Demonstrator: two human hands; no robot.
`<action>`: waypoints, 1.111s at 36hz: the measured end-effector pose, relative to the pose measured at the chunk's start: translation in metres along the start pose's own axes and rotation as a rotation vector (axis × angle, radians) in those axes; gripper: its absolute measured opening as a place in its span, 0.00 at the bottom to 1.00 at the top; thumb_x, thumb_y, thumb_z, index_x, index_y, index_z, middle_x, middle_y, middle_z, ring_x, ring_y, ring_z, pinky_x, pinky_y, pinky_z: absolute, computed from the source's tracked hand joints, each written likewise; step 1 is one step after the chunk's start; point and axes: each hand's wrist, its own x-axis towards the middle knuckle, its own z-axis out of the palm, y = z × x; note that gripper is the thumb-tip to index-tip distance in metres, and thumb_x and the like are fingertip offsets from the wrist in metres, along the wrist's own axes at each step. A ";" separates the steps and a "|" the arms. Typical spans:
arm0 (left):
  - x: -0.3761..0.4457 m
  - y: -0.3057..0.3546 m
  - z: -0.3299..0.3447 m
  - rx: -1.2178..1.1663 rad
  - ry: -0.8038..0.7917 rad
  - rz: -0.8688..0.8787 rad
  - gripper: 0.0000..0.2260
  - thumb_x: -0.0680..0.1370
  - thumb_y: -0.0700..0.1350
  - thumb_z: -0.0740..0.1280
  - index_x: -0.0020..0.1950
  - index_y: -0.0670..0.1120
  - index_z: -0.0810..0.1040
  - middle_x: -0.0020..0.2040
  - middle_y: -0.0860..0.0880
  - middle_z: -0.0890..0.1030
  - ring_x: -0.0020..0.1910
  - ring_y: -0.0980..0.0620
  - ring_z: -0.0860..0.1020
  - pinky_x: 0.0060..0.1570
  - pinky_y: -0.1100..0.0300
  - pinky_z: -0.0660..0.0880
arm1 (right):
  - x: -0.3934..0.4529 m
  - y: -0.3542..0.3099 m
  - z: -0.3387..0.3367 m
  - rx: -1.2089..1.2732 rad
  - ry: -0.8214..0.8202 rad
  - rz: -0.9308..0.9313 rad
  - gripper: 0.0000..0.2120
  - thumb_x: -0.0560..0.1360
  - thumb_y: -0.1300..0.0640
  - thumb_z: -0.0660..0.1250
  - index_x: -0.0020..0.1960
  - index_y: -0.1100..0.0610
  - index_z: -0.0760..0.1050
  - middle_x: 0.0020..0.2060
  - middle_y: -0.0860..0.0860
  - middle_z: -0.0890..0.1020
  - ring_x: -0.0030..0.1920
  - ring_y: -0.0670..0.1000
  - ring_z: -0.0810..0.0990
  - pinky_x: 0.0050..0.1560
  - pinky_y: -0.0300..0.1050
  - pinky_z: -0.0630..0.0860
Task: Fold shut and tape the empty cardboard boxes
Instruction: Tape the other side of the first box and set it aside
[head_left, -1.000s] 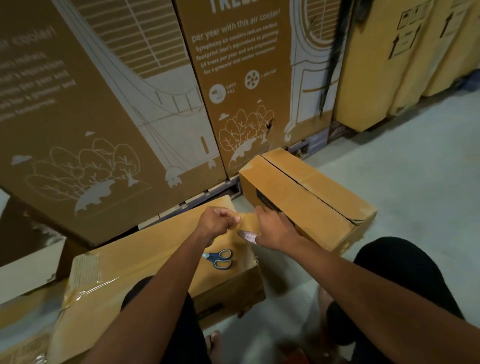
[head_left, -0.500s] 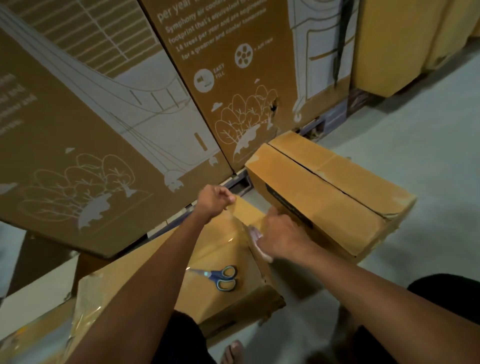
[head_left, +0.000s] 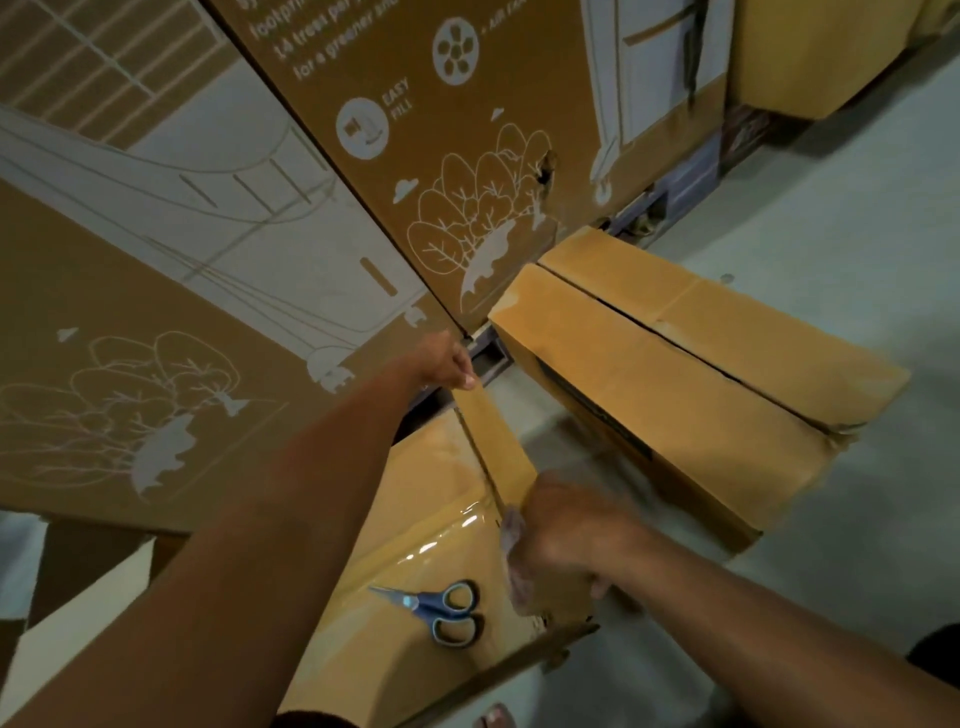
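The left hand (head_left: 447, 361) is pinched shut on the free end of a strip of brown packing tape (head_left: 493, 441), held up at about 11 o'clock from the right hand (head_left: 558, 530). The right hand is blurred; its fingers look curled round what is probably the tape roll (head_left: 514, 551), pale and only partly seen at its left edge, though the grip itself cannot be read clearly. The strip runs taut between the two hands, above the far right corner of the near tan cardboard box (head_left: 415, 525), whose glossy top already carries clear tape. Blue-handled scissors (head_left: 441, 610) lie on that top at 7 o'clock from the right hand.

The second tan cardboard box (head_left: 675, 374) sits on the grey floor (head_left: 857, 260) at 1 o'clock, flaps folded down, its centre seam dark and seemingly untaped.

The step in hand looks like drawing out a length of tape. To do it well, keep the strip flat and untwisted, pull it long enough to overrun both ends of a seam, and keep the sticky side off the forearm. Lay one end down first, then smooth along the seam before cutting.
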 end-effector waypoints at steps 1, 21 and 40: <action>0.000 -0.002 0.000 0.010 -0.029 -0.006 0.09 0.75 0.42 0.73 0.52 0.39 0.83 0.44 0.45 0.81 0.45 0.51 0.78 0.47 0.59 0.73 | 0.001 -0.001 0.003 0.061 0.002 0.003 0.39 0.66 0.50 0.75 0.71 0.53 0.59 0.55 0.49 0.69 0.60 0.56 0.74 0.54 0.52 0.78; 0.000 -0.024 0.025 0.119 0.035 0.057 0.05 0.74 0.42 0.73 0.48 0.42 0.86 0.43 0.46 0.84 0.36 0.59 0.76 0.45 0.63 0.73 | 0.016 -0.004 0.027 -0.001 0.082 0.009 0.42 0.71 0.47 0.69 0.76 0.53 0.48 0.66 0.51 0.71 0.67 0.58 0.71 0.63 0.53 0.70; 0.007 -0.027 0.017 0.147 0.039 0.015 0.07 0.74 0.41 0.73 0.50 0.41 0.85 0.47 0.43 0.84 0.47 0.50 0.81 0.48 0.59 0.76 | 0.023 -0.005 0.024 -0.056 0.090 0.022 0.38 0.71 0.46 0.68 0.74 0.53 0.54 0.66 0.51 0.71 0.67 0.57 0.71 0.62 0.52 0.69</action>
